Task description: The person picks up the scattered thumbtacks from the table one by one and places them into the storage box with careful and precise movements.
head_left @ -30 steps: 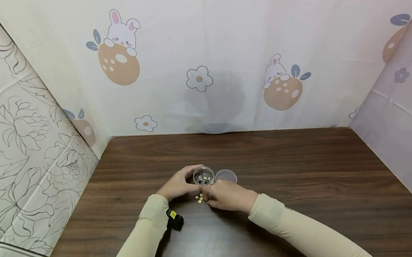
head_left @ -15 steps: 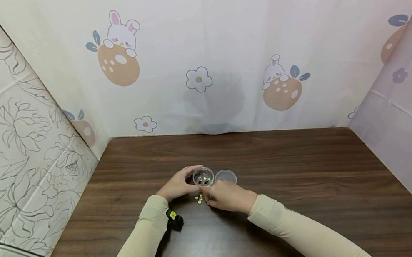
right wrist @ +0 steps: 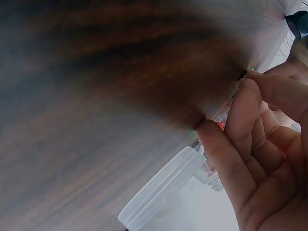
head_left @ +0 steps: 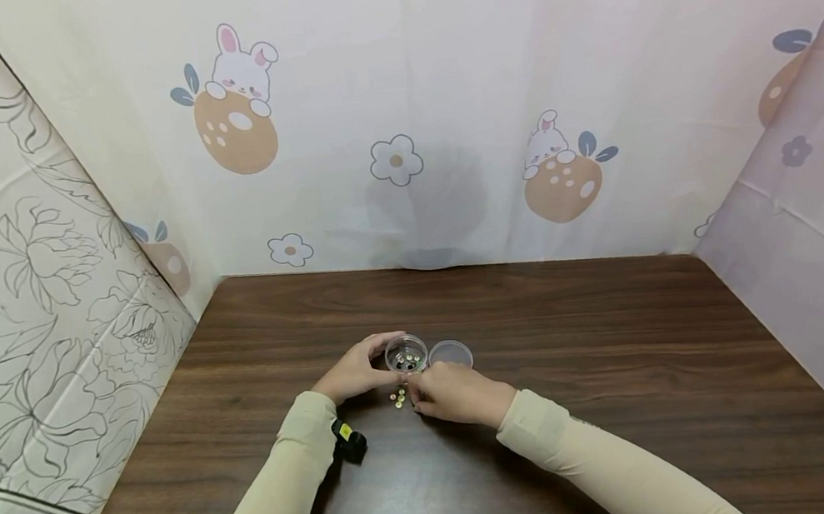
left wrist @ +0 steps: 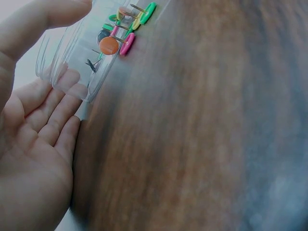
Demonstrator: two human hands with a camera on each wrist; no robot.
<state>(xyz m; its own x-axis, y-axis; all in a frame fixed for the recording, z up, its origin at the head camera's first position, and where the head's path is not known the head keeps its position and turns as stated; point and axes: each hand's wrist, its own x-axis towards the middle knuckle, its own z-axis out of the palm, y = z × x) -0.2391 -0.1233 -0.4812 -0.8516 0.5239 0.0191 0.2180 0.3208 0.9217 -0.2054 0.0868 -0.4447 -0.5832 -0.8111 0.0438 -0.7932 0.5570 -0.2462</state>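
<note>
A clear round tub (head_left: 405,338) stands upright on the table, holding several thumbtacks (left wrist: 109,45) with orange, pink, green, yellow and black heads. My left hand (head_left: 352,372) grips its side, thumb on the near side and fingers round the far side. Several loose thumbtacks (head_left: 399,397) lie just in front of the tub. Beside them, my right hand (head_left: 458,391) is low at the tabletop with curled fingers. In the right wrist view its thumb and index fingertip meet at a dark thumbtack (right wrist: 243,74), mostly hidden by the fingers.
A translucent round lid (head_left: 451,353) lies right of the tub, partly behind my right hand. A black device with a yellow label (head_left: 350,442) sits at my left wrist. Printed curtains (head_left: 322,116) rise behind the brown wooden table (head_left: 616,336).
Hands, tub and lid hold nearly the same places. The whole head view has shifted very slightly.
</note>
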